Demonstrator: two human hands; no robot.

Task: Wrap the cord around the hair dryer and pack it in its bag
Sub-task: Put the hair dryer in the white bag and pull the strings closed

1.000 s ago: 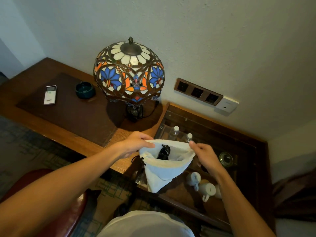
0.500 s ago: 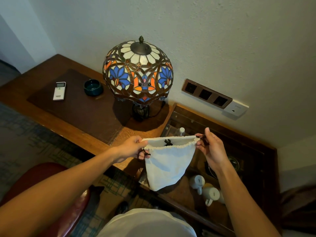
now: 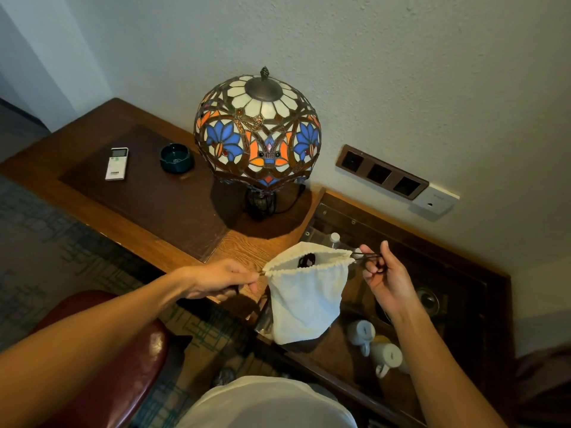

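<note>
A white cloth drawstring bag [image 3: 304, 299] hangs in the air between my hands, in front of the desk edge. A black part of the hair dryer [image 3: 306, 260] shows through the bag's narrowed mouth; the rest of it is hidden inside. My left hand [image 3: 222, 278] pinches the drawstring at the bag's left corner. My right hand [image 3: 383, 274] grips the dark drawstring at the right corner and holds it taut.
A stained-glass lamp [image 3: 258, 131] stands on the wooden desk [image 3: 148, 211], with an ashtray [image 3: 176, 157] and a remote [image 3: 116, 163] to its left. White mugs [image 3: 375, 342] sit on the lower glass-topped cabinet at right. A red chair [image 3: 117, 350] is below my left arm.
My hands have moved from the bag's rim to the drawstrings and pulled apart. The bag's mouth has narrowed and less of the hair dryer shows.
</note>
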